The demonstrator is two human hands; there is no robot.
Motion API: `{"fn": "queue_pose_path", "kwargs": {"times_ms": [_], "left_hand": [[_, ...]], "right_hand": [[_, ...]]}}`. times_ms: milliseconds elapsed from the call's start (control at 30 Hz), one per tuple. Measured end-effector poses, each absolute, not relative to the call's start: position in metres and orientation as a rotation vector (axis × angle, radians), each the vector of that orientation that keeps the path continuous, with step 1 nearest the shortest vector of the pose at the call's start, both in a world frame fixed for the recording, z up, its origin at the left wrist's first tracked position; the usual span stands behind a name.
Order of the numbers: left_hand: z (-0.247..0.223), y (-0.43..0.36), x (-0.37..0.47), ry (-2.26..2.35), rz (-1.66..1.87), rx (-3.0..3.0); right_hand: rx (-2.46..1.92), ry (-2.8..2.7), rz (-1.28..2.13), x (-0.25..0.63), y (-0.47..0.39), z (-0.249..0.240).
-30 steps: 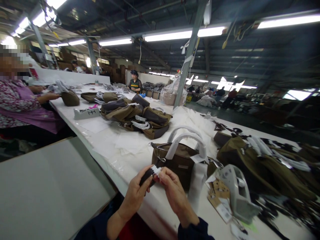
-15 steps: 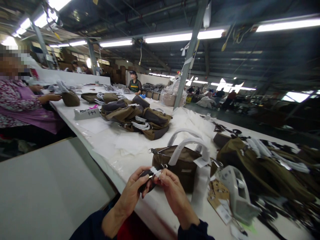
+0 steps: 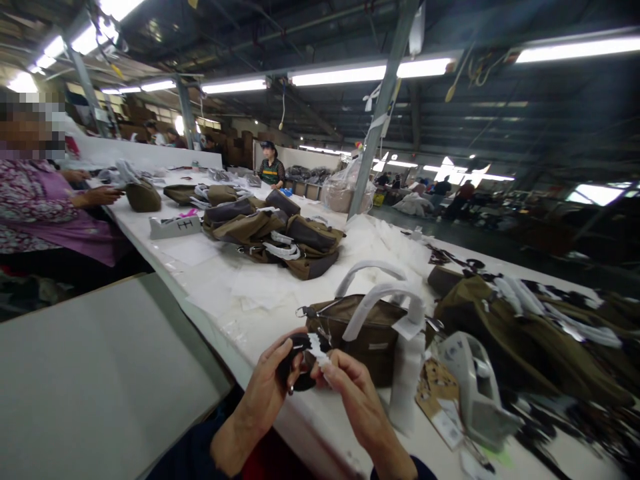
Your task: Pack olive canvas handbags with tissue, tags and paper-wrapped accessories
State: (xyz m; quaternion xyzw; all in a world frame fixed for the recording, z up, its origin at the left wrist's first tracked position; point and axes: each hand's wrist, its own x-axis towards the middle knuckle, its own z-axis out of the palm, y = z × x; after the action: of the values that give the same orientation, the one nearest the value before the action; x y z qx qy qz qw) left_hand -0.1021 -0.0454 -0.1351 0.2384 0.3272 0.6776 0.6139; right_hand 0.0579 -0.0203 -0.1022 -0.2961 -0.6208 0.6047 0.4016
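While a co-worker (image 3: 55, 200) in a purple apron occupied the left side of the table (image 3: 200, 277), a grey box (image 3: 175, 228) and a pile of brown bags (image 3: 273, 230) lay between that position and the near work area. The left hand (image 3: 263, 380) was closed on a dark strap (image 3: 289, 353), held as a coil above the near edge of the table. This coil had opened into a wider loop than half a second earlier.

A white strip (image 3: 317, 348) with jagged edges crossed the strap. The right hand (image 3: 353, 387) pinched its lower end, and more of its length was exposed than before. That change suggested closer control of the strip; I could not tell whether it was going on or coming off, nor whether the fingertips touched behind the strap.

Upright behind the right hand stood a brown bag (image 3: 373, 357) with wrapped handles (image 3: 365, 310). Farther right were tags (image 3: 437, 387) and a tape dispenser (image 3: 483, 407).
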Motion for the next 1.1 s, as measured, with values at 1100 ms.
{"fn": "queue_pose_path", "kwargs": {"times_ms": [1100], "left_hand": [[-0.144,-0.036,-0.099,1.013,1.219,0.930]], "right_hand": [[-0.709,-1.541,1.729,0.077,-0.027,-0.107]]}}
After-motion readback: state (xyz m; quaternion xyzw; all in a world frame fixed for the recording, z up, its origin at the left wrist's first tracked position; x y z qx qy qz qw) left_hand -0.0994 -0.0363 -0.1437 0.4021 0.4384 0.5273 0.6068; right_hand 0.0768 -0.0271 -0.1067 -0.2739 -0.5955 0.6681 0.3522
